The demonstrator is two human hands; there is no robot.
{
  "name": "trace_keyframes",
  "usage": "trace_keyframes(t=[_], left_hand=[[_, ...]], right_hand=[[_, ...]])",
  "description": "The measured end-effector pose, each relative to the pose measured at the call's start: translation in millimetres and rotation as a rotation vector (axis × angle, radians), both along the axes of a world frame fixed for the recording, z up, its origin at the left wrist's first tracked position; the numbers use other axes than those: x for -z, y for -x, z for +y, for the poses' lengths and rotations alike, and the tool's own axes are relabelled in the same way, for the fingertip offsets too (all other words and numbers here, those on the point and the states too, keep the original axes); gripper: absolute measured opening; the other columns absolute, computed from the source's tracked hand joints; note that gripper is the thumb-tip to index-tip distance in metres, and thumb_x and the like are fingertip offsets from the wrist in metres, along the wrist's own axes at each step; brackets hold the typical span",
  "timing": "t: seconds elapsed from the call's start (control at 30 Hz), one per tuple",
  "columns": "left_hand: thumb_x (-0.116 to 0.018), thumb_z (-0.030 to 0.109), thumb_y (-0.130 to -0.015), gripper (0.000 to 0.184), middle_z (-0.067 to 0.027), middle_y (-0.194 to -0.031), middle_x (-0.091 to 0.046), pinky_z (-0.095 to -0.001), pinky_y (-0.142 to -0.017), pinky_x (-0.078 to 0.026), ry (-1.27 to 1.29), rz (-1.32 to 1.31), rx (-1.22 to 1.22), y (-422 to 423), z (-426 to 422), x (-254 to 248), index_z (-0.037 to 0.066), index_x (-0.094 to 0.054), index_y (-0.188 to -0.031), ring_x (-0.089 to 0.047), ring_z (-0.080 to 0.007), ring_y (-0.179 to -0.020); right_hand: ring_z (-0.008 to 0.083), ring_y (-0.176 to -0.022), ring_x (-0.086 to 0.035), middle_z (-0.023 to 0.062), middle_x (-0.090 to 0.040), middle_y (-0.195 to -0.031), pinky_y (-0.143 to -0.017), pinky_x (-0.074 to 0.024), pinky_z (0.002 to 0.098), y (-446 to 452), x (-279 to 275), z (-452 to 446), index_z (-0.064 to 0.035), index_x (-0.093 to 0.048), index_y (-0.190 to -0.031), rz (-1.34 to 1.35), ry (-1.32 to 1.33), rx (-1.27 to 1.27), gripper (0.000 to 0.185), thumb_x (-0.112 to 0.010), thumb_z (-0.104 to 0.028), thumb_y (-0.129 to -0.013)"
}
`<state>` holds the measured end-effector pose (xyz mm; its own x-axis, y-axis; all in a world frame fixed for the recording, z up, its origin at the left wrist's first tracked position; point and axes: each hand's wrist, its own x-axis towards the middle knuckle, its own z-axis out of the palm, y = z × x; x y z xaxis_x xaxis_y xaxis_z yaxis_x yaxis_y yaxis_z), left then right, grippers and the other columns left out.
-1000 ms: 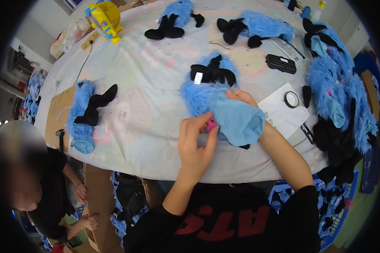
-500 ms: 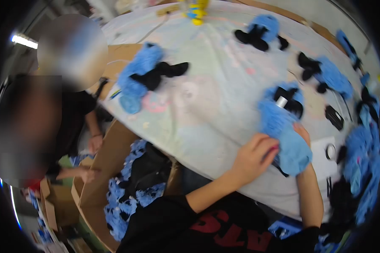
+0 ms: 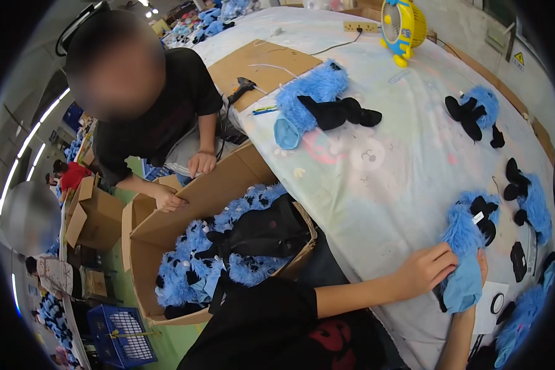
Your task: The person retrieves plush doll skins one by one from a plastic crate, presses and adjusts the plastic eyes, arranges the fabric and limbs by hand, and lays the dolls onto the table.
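A furry blue plush toy piece (image 3: 462,225) with black parts, a white tag and a light-blue cloth end (image 3: 464,287) lies at the table's right front. My left hand (image 3: 428,268) pinches the left edge where fur meets cloth. My right hand (image 3: 482,266) is behind the cloth on the right, mostly hidden; the fingers that show curl along its edge. Another blue plush piece (image 3: 314,92) with black limbs lies further left. More plush pieces lie at the far right (image 3: 480,105) and right edge (image 3: 534,206).
A cardboard box (image 3: 148,265) full of blue plush and a black bag (image 3: 268,231) stands left of the table. A co-worker's hands (image 3: 201,163) are at its rim. A glue gun (image 3: 243,88), yellow fan (image 3: 404,28), power strip (image 3: 361,27), tape roll (image 3: 497,303) and black object (image 3: 518,261) are around.
The view has swung left, so table and plush sit further right, with more of the co-worker and box visible. Both hands stay at the same plush piece.
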<state>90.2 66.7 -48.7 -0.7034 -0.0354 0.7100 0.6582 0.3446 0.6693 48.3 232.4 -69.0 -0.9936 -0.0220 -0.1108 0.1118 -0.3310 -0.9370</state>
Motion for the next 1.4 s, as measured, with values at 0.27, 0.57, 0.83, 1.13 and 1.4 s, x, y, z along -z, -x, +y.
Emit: trace_keyframes(t=[0.27,0.57,0.83,1.13,1.4], left_hand=[[-0.057,0.001,-0.077,0.01,-0.0051,-0.086,-0.05,-0.0258,-0.057,-0.039,-0.017,-0.048,-0.006,-1,5,3,0.003,-0.052,-0.086,-0.047,-0.0188,-0.061],[-0.057,-0.001,-0.076,0.011,-0.0053,-0.085,-0.051,-0.0254,-0.058,-0.04,0.023,-0.064,-0.011,-3,5,7,0.003,-0.052,-0.086,-0.047,-0.0187,-0.062],[-0.073,0.01,-0.064,0.035,-0.0086,-0.086,-0.057,-0.0317,-0.065,-0.045,-0.016,0.027,0.085,-21,16,-6,0.003,-0.055,-0.094,-0.052,-0.0246,-0.069],[-0.066,-0.004,-0.062,0.027,-0.0051,-0.081,-0.056,-0.0254,-0.056,-0.041,0.352,0.173,0.14,-52,28,-19,0.006,-0.059,-0.086,-0.047,-0.0184,-0.06],[-0.067,-0.004,-0.06,0.034,-0.0034,-0.086,-0.052,-0.0236,-0.056,-0.04,0.981,-0.177,-0.209,-55,18,-50,0.007,-0.062,-0.092,-0.048,-0.0172,-0.061]], right_hand=[[0.0106,-0.074,-0.055,0.0078,-0.06,-0.088,-0.068,-0.0469,0.0224,2,3,-1,-0.003,-0.052,-0.094,-0.147,0.0,0.126,0.025,-0.043,-0.027,-0.094],[0.0101,-0.074,-0.055,0.0067,-0.06,-0.088,-0.069,-0.046,0.0214,-2,10,2,-0.0032,-0.052,-0.098,0.008,0.028,-0.003,0.025,-0.044,-0.027,-0.094],[0.0108,-0.073,-0.055,0.0054,-0.06,-0.086,-0.068,-0.046,0.0217,-4,4,2,-0.002,-0.053,-0.101,0.064,-0.058,-0.065,0.025,-0.046,-0.024,-0.093],[0.0057,-0.068,-0.053,0.0025,-0.06,-0.08,-0.061,-0.0445,0.0173,-6,2,2,-0.002,-0.054,-0.097,0.128,-0.093,-0.055,0.02,-0.047,-0.02,-0.092],[0.0064,-0.058,-0.039,-0.0005,-0.048,-0.066,-0.051,-0.0346,0.0182,-5,-15,-10,-0.0044,-0.051,-0.081,0.203,-0.242,-0.012,0.017,-0.05,-0.02,-0.089]])
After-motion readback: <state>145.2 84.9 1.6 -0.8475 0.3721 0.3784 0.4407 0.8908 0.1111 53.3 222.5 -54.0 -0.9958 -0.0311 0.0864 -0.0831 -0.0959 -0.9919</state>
